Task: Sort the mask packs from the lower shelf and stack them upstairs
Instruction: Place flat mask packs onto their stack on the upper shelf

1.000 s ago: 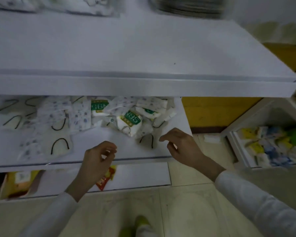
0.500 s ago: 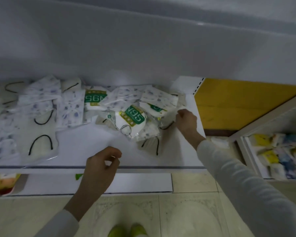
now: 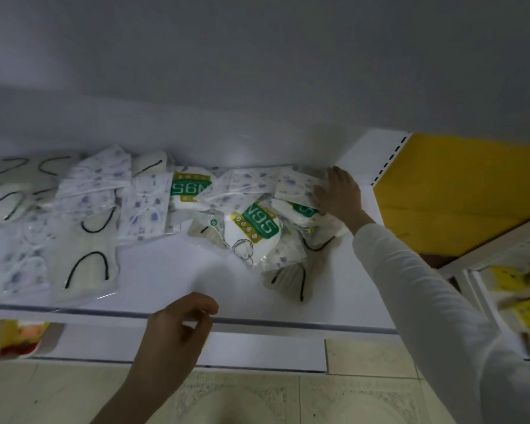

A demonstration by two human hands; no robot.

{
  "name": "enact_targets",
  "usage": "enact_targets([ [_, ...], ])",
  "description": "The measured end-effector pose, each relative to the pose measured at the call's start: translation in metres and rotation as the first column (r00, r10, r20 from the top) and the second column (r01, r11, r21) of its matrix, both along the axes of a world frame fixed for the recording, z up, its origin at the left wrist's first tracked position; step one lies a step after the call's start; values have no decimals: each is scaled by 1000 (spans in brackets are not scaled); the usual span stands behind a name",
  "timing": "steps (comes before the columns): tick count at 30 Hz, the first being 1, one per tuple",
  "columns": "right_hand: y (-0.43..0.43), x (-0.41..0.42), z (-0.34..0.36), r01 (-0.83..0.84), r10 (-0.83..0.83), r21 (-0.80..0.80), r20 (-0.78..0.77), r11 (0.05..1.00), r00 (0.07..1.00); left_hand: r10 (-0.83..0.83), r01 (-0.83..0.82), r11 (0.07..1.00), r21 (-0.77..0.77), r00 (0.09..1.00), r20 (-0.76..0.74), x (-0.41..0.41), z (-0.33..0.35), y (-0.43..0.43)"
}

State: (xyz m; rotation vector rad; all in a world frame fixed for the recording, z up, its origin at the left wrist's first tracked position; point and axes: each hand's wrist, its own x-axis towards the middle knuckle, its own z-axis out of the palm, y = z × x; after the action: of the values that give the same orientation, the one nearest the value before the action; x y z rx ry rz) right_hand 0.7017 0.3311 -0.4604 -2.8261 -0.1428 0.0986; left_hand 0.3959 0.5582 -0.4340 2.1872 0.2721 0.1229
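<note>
White packs lie scattered across the lower shelf (image 3: 172, 280), and I am at the sorting step, with nothing lifted yet. My right grip (image 3: 338, 194) is stretched to the far right corner of the heap, its fingers (image 3: 318, 191) spread and lying fairly straight on a blue-printed mask pack (image 3: 294, 186); I see no pinch on it. That pack rests on top of the pile, partly over a green-labelled N95 pack (image 3: 303, 211), with a bigger N95 pack (image 3: 257, 231) just nearer and to the left. My left grip (image 3: 175, 332) hovers at the near edge of the shelf, fingers loosely curled around nothing, well apart from the masks. Beige masks with black ear loops (image 3: 86, 264) lie further left.

Next, I judge, the right fingers must close on the printed pack's edge and draw it clear without dragging its slippery neighbours along. Then it goes up to the shelf above (image 3: 257, 71), which overhangs closely, so the lift has to come towards me first.
</note>
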Motion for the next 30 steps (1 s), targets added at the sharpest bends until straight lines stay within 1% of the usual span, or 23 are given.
enact_targets([
  [1,1,4,0,-71,70,-42,-41,997,997,-1,1,1000,9,1000,2,-1,-1,1],
  [3,3,5,4,-137,126,-101,-110,985,986,-8,8,999,33,1000,2,-2,-4,1],
  [7,2,-1,13,-103,91,-214,-62,971,994,-17,17,1000,0,1000,-16,3,-7,-5],
  [8,0,-2,14,-92,77,-207,-76,974,994,-29,29,1000,-8,1000,-12,6,-7,-7],
  [11,-7,-7,12,-25,12,-91,-139,996,990,-40,40,999,-14,999,-7,15,-8,-9],
  [15,-11,-15,5,-23,12,-133,-82,991,997,-82,83,997,4,997,-11,24,-11,-12],
  [18,-10,-17,2,-2,-3,-50,-107,999,994,-111,111,994,3,994,-19,30,-13,-14],
  [21,-6,-20,6,40,-42,-19,-144,999,989,-118,118,993,-9,992,-40,39,-16,-11],
  [23,-1,-25,8,58,-54,28,-127,998,990,-105,104,994,-23,993,-54,44,-18,-8],
  [25,9,-34,17,79,-71,151,-58,985,996,-44,33,992,-123,995,-89,48,-16,-8],
  [26,16,-41,24,92,-83,254,-46,963,996,1,-26,977,-213,993,-115,51,-13,-8],
  [27,26,-51,33,97,-77,369,-69,924,995,50,-94,944,-317,988,-143,55,-10,-9],
  [28,36,-61,41,95,-35,478,-133,873,991,89,-158,887,-433,980,-176,58,-7,-10],
  [29,46,-72,46,83,44,566,-207,820,977,111,-213,802,-559,971,-212,62,-4,-10],
  [30,56,-85,49,53,143,620,-262,783,954,125,-262,691,-674,961,-245,66,-1,-11],
])
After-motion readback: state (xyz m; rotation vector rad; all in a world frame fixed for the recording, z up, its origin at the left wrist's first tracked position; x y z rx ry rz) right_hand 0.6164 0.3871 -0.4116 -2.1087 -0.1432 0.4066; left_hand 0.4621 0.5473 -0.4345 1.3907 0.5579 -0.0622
